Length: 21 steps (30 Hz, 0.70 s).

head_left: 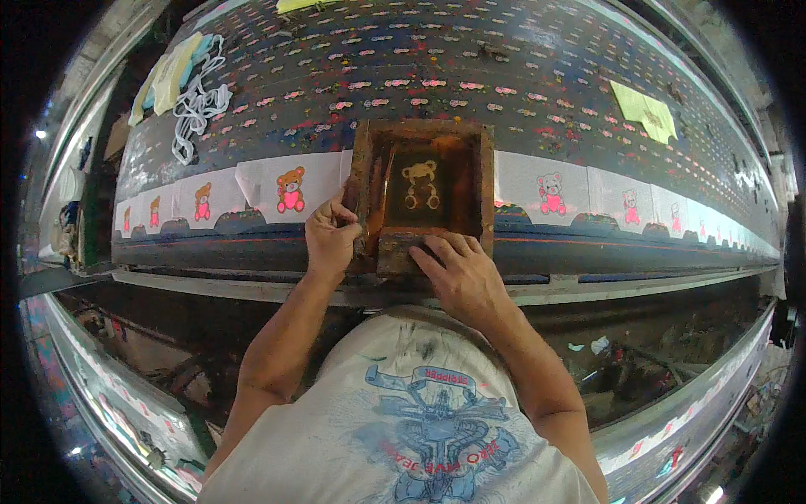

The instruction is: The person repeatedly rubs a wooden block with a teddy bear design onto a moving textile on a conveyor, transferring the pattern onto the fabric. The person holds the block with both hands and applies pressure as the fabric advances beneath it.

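Currently, the wooden frame (488,181) is lying near the table's (210,254) front edge. The left hand (332,239) is gripping its left side; the right hand (462,270) is grasping a block (398,255) at its near end.

A smudged whitish shirt (386,416) bears blue print (441,433) and red lettering (449,375).

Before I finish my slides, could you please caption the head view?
Left hand and right hand at a wooden frame with a bear pattern, brown bears to its left, paler bears right.
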Tool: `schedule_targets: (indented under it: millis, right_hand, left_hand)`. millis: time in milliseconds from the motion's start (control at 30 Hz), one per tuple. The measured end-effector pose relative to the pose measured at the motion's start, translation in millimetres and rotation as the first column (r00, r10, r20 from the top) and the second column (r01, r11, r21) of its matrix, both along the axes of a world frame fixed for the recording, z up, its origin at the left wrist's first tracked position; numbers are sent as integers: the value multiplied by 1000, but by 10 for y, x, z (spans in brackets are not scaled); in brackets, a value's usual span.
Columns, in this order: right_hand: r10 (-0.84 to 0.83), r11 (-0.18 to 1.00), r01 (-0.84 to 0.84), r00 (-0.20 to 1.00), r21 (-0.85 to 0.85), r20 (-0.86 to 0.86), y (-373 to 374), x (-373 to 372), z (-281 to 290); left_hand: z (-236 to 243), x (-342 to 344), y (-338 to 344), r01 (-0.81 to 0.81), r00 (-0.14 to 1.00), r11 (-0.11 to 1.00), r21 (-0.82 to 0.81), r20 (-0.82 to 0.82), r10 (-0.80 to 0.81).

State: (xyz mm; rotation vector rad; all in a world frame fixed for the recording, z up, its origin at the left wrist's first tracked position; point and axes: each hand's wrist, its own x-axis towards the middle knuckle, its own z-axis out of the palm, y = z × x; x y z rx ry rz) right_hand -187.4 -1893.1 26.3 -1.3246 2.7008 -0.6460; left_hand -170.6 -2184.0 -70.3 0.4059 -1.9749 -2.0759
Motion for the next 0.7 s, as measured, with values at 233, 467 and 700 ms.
schedule_targets:
  millis: [233, 467, 700]
  right_hand:
    - [103, 994, -104, 991, 17, 88, 44, -533, 334]
    - [-62, 998, 61, 997, 35, 40, -258, -1472, 88]
    - [-95, 995, 95, 995, 26, -17, -370, -1679, 90]
  left_hand:
    - [-73, 23, 30, -46, 994, 993, -107, 91, 56]
    - [-33, 27, 50, -9, 998, 966, -258, 52, 23]
    - [39, 51, 58, 19, 986, 969, -248, 164, 23]
